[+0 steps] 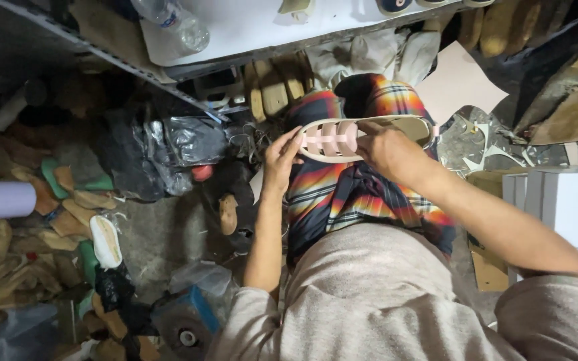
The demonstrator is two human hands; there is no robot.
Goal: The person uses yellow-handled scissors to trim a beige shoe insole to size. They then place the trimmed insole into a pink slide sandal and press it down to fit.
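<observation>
A beige sandal sole with pink straps (342,137) lies across my lap, over a striped, plaid cloth (342,194). My left hand (281,159) grips the strapped toe end of the sandal. My right hand (386,150) presses on the sandal's middle, fingers over the straps' edge. The heel end of the sole sticks out to the right past my right hand.
A white-topped metal shelf (249,33) with a plastic bottle (175,27) stands ahead. Shoe soles and wooden lasts (68,214) litter the floor at left, with black plastic bags (142,154) and a paper roll (5,199). White boxes (563,200) stand at right.
</observation>
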